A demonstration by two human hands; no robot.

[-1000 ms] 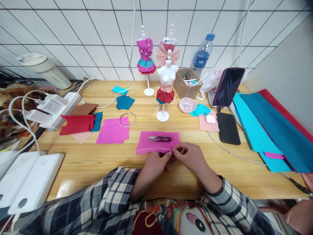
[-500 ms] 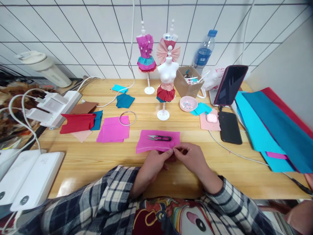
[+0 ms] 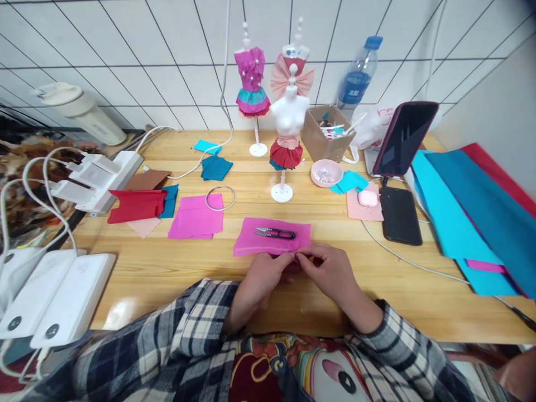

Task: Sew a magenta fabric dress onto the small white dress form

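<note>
Bent over a wooden counter (image 3: 176, 273), a person in plaid sleeves works the near edge of a magenta cloth (image 3: 266, 245), which lies flat just in front of the body. The left hand (image 3: 259, 276) has its thumb and fingers closed on that edge; the right hand (image 3: 330, 271) pinches beside it, near the right corner, fingertips together on the fabric, though the knuckles hide whether anything smaller sits between them. Black-handled snips (image 3: 280, 233) rest on top. The cloth looks thin, light and soft, likely to crease or slide rather than tear. It is best taken in a fine pinch along the edge, with the snips' slight weight helping to steady the middle.
</note>
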